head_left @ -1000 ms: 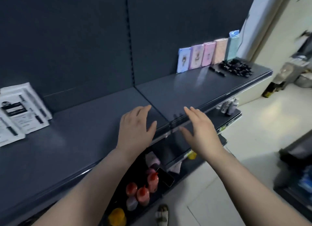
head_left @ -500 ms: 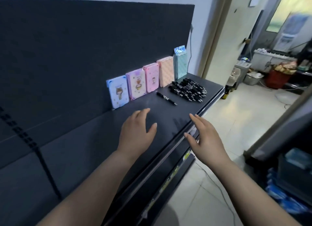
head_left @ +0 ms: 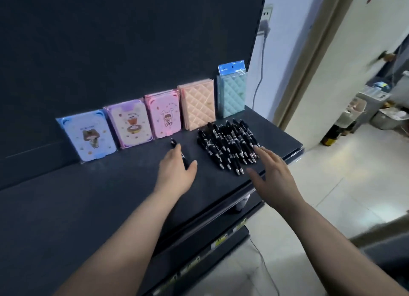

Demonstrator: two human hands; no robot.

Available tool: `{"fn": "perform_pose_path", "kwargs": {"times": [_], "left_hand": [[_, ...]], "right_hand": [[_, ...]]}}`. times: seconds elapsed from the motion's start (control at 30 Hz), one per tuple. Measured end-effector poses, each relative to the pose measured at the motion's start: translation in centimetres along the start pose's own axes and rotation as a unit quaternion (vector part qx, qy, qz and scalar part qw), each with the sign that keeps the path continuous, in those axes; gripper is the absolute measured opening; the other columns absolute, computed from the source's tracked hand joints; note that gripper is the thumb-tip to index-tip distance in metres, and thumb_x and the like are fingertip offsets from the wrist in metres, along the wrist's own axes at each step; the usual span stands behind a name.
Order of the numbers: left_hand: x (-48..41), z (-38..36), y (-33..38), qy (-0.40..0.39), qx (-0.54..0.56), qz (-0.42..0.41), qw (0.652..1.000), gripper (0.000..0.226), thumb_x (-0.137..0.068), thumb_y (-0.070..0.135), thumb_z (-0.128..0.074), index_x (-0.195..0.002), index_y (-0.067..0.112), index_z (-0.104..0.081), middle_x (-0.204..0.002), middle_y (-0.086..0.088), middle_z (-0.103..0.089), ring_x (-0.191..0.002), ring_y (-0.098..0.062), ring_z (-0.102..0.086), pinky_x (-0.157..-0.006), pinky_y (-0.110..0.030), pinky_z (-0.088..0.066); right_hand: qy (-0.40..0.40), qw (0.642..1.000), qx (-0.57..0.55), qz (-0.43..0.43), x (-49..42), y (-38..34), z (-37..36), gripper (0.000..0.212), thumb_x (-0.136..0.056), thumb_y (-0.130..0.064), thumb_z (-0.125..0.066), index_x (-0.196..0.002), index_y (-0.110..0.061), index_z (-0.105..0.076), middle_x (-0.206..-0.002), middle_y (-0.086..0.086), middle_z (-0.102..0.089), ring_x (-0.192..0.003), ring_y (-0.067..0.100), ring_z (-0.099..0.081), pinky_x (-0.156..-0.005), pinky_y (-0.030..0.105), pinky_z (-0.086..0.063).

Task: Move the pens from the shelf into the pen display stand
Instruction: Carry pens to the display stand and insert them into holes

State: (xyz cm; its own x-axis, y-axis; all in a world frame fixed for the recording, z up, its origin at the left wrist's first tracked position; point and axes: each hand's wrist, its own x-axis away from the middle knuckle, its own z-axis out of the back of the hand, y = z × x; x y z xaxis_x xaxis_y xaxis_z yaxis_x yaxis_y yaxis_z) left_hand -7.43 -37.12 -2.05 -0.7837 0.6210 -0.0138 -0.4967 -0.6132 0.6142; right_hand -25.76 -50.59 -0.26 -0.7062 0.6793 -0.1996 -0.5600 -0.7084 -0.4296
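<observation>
A person's two bare forearms extend over a dark grey metal shelf (head_left: 88, 198). The left hand (head_left: 177, 172), fingers straight and holding nothing, covers part of a lone black pen (head_left: 173, 142) lying near-right to far-left. The right hand (head_left: 272, 174), fingers spread and empty, sits at the near right edge of a heap of black pens (head_left: 230, 145), their long axes running near to far, silver tips nearest. Behind, five pastel notebooks (head_left: 163, 116) lean on the back panel.
</observation>
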Motion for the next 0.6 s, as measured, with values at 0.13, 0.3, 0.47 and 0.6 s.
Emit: {"fn": "perform_pose_path", "kwargs": {"times": [0.13, 0.3, 0.47, 0.6], "left_hand": [[-2.8, -3.0, 0.8, -0.016, -0.023, 0.087, 0.996, 0.081, -0.092, 0.042, -0.050, -0.149, 0.001, -0.010, -0.150, -0.019, -0.029, -0.136, -0.035, -0.030, -0.112, -0.037, -0.023], [-5.5, -6.4, 3.1, -0.001, -0.069, 0.053, 0.996, 0.081, -0.094, 0.045, -0.046, -0.148, -0.002, -0.010, -0.150, -0.020, -0.029, -0.136, -0.034, -0.028, -0.113, -0.034, -0.017], [-7.4, -8.6, 5.3, 0.024, -0.129, 0.048, 0.990, 0.082, -0.091, 0.052, -0.047, -0.147, 0.000, -0.016, -0.140, -0.017, -0.041, -0.127, -0.032, -0.037, -0.109, -0.035, -0.022], [-8.9, -8.4, 6.7, -0.004, -0.099, 0.134, 0.986, 0.078, -0.091, 0.043, -0.054, -0.148, 0.005, -0.016, -0.138, -0.018, -0.036, -0.126, -0.035, -0.039, -0.106, -0.039, -0.030]], "right_hand": [[-0.039, 0.999, -0.030, -0.007, -5.2, 2.6, -0.8, 0.060, -0.095, -0.034, -0.053, -0.148, -0.022, -0.031, -0.153, 0.002, -0.033, -0.142, 0.020, -0.024, -0.115, 0.033, -0.019], [-0.075, 0.997, -0.029, -0.022, -10.7, 4.8, -3.0, 0.063, -0.095, -0.042, -0.048, -0.150, -0.021, -0.023, -0.156, 0.005, -0.026, -0.145, 0.022, -0.018, -0.116, 0.035, -0.016], [-0.128, 0.990, -0.002, -0.054, -14.5, 6.6, -3.7, 0.073, -0.093, -0.053, -0.044, -0.151, -0.019, -0.017, -0.154, 0.011, -0.026, -0.141, 0.032, -0.022, -0.113, 0.041, -0.021], [-0.166, 0.985, -0.007, -0.047, -16.5, 7.5, -3.6, 0.064, -0.093, -0.047, -0.047, -0.144, -0.012, -0.029, -0.137, 0.016, -0.039, -0.126, 0.035, -0.037, -0.104, 0.040, -0.031]]}}
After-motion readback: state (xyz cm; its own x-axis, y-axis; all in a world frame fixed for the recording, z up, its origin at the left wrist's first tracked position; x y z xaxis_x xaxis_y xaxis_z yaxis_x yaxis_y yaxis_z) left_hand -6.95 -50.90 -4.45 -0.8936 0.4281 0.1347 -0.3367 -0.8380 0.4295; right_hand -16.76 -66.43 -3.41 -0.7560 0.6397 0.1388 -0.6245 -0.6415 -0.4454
